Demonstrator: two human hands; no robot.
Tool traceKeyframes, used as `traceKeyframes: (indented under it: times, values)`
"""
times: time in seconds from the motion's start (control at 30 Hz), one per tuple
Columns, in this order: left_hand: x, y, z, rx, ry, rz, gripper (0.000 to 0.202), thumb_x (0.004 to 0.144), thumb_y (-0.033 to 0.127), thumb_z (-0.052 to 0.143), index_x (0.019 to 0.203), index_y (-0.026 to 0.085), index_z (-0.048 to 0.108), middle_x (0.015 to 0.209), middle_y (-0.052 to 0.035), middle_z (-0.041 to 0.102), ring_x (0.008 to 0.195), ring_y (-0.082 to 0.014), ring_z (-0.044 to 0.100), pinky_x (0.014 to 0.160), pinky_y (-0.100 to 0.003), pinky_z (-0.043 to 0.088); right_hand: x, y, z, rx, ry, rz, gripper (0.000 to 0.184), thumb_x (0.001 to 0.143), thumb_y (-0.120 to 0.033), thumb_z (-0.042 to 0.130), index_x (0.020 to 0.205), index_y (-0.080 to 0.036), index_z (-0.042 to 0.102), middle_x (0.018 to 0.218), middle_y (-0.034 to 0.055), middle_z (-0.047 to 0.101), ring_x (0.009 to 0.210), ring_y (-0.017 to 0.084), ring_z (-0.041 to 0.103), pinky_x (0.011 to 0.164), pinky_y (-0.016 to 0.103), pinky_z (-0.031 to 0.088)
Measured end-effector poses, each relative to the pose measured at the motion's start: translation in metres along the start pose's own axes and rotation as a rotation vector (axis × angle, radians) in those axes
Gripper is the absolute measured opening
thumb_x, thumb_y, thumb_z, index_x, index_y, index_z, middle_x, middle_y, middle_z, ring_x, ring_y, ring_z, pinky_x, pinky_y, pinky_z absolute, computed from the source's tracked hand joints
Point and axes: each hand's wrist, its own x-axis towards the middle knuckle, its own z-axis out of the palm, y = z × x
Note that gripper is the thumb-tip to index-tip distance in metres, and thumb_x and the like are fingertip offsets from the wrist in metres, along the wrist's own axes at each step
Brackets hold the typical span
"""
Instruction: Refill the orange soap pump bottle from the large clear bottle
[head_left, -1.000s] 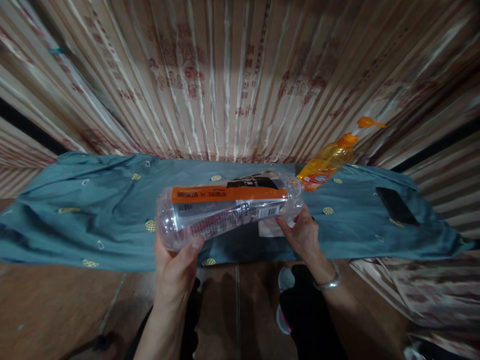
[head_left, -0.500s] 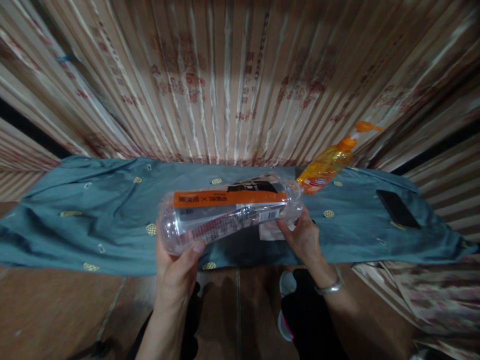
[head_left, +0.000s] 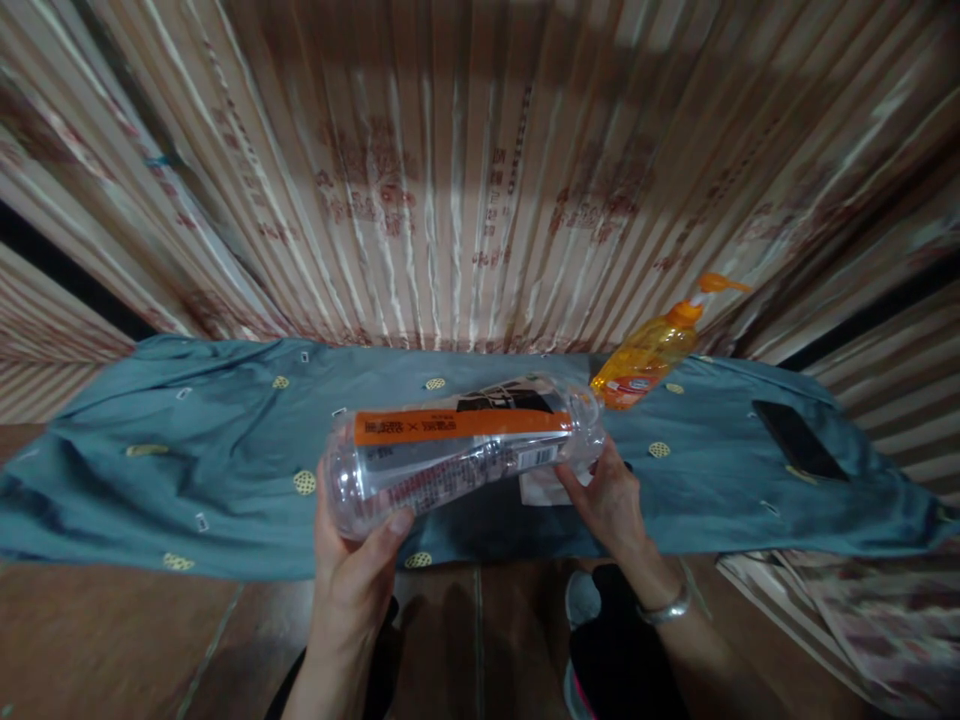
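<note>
A large clear plastic bottle (head_left: 457, 450) with an orange band and a silver-grey printed label lies sideways between my hands, raised above the cloth-covered surface. At its left end, my left hand (head_left: 352, 550) is closed around it, thumb in front. My right hand (head_left: 604, 495), with a silver bangle at the wrist, grips the right end from below. Fingers behind the bottle are hidden. Partly covered by the bottle and right hand, a white flat piece (head_left: 546, 490) rests on the cloth; its kind is unclear.
Teal cloth (head_left: 225, 460) with yellow prints drapes the surface. An orange pump bottle (head_left: 649, 355) stands behind my right hand. A black phone (head_left: 799, 440) lies at the right. Pleated printed curtains (head_left: 450, 180) rise along the back and sides. Brown tiled floor (head_left: 112, 630) shows in front.
The whole view has shifted slightly, so everything sits a little lower in the picture. Both hands keep their hold on the clear bottle, which stays in nearly the same pose.
</note>
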Motion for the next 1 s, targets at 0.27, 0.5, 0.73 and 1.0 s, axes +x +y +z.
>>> traceKeyframes:
  times: [0.27, 0.5, 0.73, 1.0]
  values:
    - [-0.004, 0.008, 0.011, -0.024, 0.062, -0.028, 0.080, 0.064, 0.033, 0.096, 0.140, 0.040, 0.068, 0.144, -0.0061, 0.068, 0.119, -0.0329, 0.070, 0.104, -0.053, 0.059, 0.000, 0.002, 0.002, -0.011, -0.001, -0.011, 0.094, 0.094, -0.085, 0.037, 0.136, -0.003, 0.059, 0.089, 0.0181, 0.076, 0.074, 0.029, 0.072, 0.068, 0.043, 0.062]
    - [-0.001, 0.001, 0.003, -0.010, 0.036, 0.001, 0.084, 0.065, 0.036, 0.096, 0.144, 0.036, 0.065, 0.146, -0.0104, 0.067, 0.120, -0.0369, 0.070, 0.103, -0.059, 0.058, 0.000, 0.004, 0.003, -0.010, 0.010, -0.034, 0.088, 0.096, -0.083, 0.038, 0.135, -0.006, 0.058, 0.091, 0.0180, 0.077, 0.078, 0.030, 0.073, 0.069, 0.043, 0.063]
    - [-0.005, 0.011, 0.013, -0.028, 0.053, -0.029, 0.081, 0.065, 0.034, 0.097, 0.140, 0.040, 0.068, 0.145, -0.0062, 0.067, 0.116, -0.0319, 0.071, 0.102, -0.052, 0.060, 0.000, 0.003, 0.001, -0.018, 0.017, -0.047, 0.085, 0.096, -0.082, 0.038, 0.135, -0.008, 0.059, 0.090, 0.0166, 0.077, 0.076, 0.030, 0.073, 0.069, 0.043, 0.063]
    - [0.000, 0.003, 0.004, -0.023, 0.020, -0.002, 0.083, 0.066, 0.032, 0.095, 0.143, 0.040, 0.066, 0.140, -0.0074, 0.071, 0.110, -0.0319, 0.074, 0.097, -0.052, 0.062, -0.001, 0.004, 0.003, -0.023, 0.023, -0.061, 0.088, 0.097, -0.081, 0.037, 0.137, -0.005, 0.057, 0.092, 0.0184, 0.077, 0.080, 0.031, 0.075, 0.071, 0.044, 0.064]
